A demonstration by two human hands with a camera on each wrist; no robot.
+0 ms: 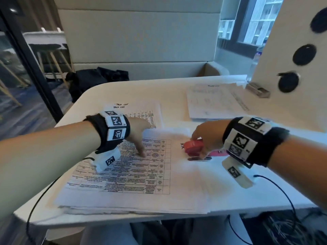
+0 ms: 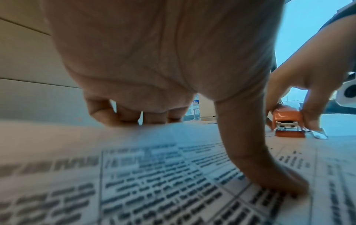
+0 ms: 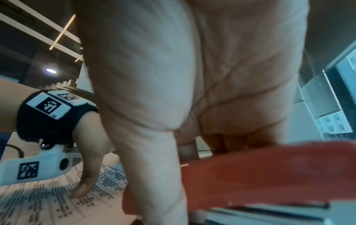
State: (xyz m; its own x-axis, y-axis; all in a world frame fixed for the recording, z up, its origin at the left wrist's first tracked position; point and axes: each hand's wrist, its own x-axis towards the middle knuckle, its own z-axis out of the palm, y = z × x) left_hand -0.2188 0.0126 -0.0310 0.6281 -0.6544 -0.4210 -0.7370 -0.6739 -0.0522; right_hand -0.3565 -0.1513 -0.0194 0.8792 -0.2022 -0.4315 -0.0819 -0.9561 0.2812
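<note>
The white table (image 1: pixel 238 200) carries a thick stack of printed sheets (image 1: pixel 123 174) that runs along its near edge. A second pile of papers (image 1: pixel 212 103) lies toward the far right corner, well apart from the work.

The left hand (image 1: pixel 138 131) rests on the stack's top sheet. Its fingers (image 2: pixel 108 115) are spread, and the fingertips and thumb tip press down on the printed grid to pin the pages. The right hand (image 1: pixel 207 137) grips a small red stapler (image 1: pixel 193 147), with fingers curled over the top and thumb on the near side. The stapler is on the stack's far right part, near the middle of the table. In the left wrist view its mouth (image 2: pixel 287 121) faces the left thumb, and its base seems to sit on top of the sheet rather than under the stack.

The risks:
- **Empty staple:** if the right hand squeezes while the base is on the paper, the staple would likely close on nothing or catch only the top sheet.
- **Crooked binding:** the stack's near edge looks ragged, so uneven pages would be fixed that way.
- **Sliding pages:** sheets may slip if the left hand's pressure eases while the stapler is being repositioned.
- **Buckled staple:** the stack looks thick for so small a stapler, so a staple could buckle.
</note>
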